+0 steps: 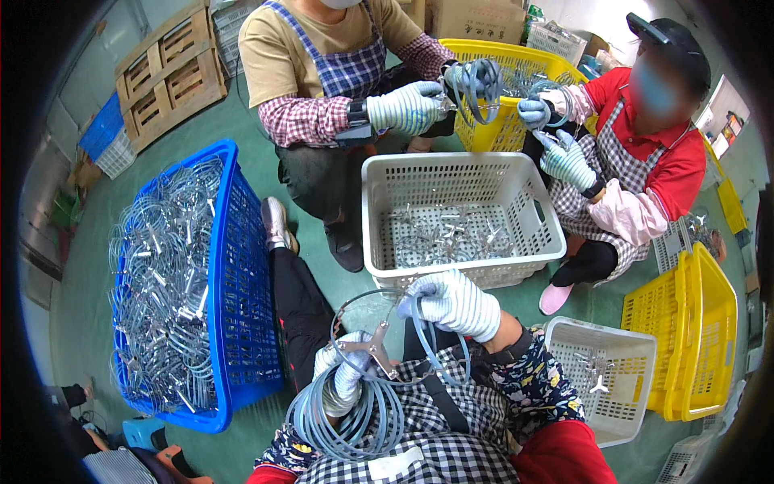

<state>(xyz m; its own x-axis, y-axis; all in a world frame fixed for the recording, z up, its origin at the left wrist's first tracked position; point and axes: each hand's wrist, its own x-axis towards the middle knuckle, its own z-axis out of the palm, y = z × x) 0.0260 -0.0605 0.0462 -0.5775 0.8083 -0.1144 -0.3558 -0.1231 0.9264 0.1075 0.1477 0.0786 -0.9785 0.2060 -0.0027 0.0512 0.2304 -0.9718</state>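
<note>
My left hand [345, 373], in a striped knit glove, is closed on a silvery three-armed metal bracket [374, 348] with a thin wire ring around it. A thick bundle of blue-grey plastic rings [355, 431] hangs about that hand and wrist. To its right and a little farther off, my right hand [453, 305], gloved alike, pinches one or two loose blue-grey rings [442, 360] that droop over my checked apron. The right fingertips are partly hidden by the glove's back. Beyond both hands is a white basket [385, 167] with several wire rings and brackets in its bottom.
A blue basket [231, 266] heaped with ringed brackets stands left. A smaller white basket [625, 332] and stacked yellow baskets [685, 323] are at right. Two co-workers sit opposite, holding rings in gloved hands [407, 107], [567, 160], near a yellow basket [492, 133]. A wooden pallet [169, 73] leans behind.
</note>
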